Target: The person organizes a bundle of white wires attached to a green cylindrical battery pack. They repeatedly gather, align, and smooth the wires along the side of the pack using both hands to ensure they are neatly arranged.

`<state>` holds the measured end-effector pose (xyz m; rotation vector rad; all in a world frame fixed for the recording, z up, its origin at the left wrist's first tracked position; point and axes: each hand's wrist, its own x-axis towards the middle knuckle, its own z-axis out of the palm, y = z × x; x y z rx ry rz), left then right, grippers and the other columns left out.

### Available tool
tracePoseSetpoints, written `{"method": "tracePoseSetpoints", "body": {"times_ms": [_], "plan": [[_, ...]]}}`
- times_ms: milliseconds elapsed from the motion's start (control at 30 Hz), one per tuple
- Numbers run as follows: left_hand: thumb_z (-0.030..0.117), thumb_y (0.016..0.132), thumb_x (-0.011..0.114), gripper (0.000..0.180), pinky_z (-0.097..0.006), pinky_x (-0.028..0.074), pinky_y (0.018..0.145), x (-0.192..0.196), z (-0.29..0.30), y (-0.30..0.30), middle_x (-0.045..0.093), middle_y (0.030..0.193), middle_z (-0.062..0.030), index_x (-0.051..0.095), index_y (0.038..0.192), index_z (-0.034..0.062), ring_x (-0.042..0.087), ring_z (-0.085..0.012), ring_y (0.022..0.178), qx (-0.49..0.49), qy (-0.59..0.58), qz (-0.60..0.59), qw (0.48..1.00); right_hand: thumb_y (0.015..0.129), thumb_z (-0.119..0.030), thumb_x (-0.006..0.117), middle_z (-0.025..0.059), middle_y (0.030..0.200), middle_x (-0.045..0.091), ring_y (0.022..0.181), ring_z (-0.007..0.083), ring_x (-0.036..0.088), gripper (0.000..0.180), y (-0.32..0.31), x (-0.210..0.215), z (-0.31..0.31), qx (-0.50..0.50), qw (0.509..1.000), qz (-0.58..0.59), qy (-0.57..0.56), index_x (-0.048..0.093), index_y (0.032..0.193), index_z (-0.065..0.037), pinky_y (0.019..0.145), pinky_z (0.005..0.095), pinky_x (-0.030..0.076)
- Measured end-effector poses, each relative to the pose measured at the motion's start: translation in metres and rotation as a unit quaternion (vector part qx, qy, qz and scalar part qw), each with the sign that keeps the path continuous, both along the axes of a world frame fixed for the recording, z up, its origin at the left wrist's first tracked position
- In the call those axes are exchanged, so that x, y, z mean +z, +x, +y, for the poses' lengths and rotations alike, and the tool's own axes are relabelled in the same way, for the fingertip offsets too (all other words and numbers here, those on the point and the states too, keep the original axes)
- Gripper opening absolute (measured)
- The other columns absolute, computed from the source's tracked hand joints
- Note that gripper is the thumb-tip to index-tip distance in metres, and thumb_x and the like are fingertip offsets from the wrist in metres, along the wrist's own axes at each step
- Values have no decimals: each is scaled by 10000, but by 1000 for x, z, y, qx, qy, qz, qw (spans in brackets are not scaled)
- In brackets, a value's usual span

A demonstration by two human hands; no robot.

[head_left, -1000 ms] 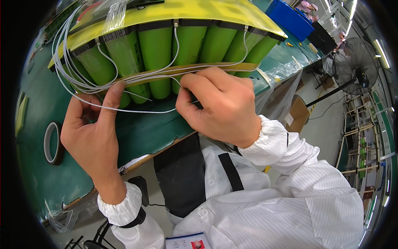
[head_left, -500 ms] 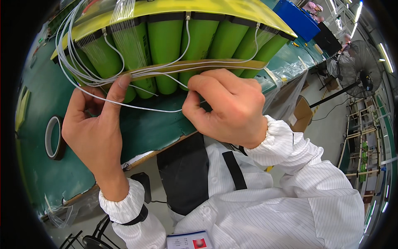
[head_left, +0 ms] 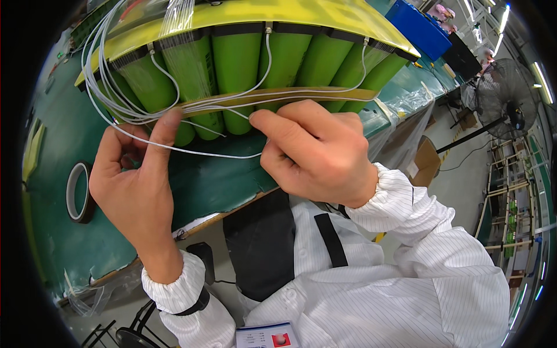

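A battery pack of green cylindrical cells [head_left: 235,64] stands at the far side, topped by a yellow sheet [head_left: 249,16]. Thin white wires [head_left: 130,118] run from its metal tabs along an amber tape strip [head_left: 284,95] and loop up at the left. My left hand [head_left: 136,188] pinches the wire bundle between thumb and fingers at the pack's lower left. To its right, my right hand [head_left: 319,153] is closed on a long white wire [head_left: 214,154] that sags between the hands. Its index fingertip touches the end of another wire. A third wire end [head_left: 209,128] hangs loose between the hands.
A roll of tape [head_left: 87,200] stands at the left on the green table mat [head_left: 110,249]. The table's front edge [head_left: 229,210] runs just below my hands. Clear plastic film [head_left: 406,142] hangs at the right. Beyond are a blue box [head_left: 418,29], a cardboard box [head_left: 426,159] and a fan [head_left: 505,98].
My right index finger has shifted left along the short wire and stretched out a little. My left hand keeps its pinch on the bundle. The whole view has shifted slightly.
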<state>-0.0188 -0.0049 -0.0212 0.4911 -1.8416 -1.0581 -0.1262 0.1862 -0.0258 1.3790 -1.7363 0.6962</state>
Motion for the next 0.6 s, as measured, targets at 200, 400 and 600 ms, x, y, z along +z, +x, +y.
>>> {"method": "tracePoseSetpoints", "body": {"times_ms": [200,400,600], "plan": [[220,821,880,363,-203,305,585,1,-6,6,508,643,66,590,698,39,384,-42,617,21,-24,-1,1000,686,-81,744,15,756,516,510,159,560,214,2,4,-2,6,999,-20,38,711,897,-90,431,297,423],[224,821,881,341,-197,313,596,2,-4,5,526,649,62,618,715,34,394,-41,618,15,-17,3,1000,711,-75,727,21,739,506,505,171,553,94,2,7,-4,36,995,-59,71,658,769,-102,425,313,422],[224,818,883,338,-200,318,603,3,-2,3,528,648,61,622,718,34,402,-42,620,13,-8,6,1000,737,-81,737,28,739,546,525,189,586,100,2,4,-7,48,995,-68,61,647,777,-89,430,327,434]]}}
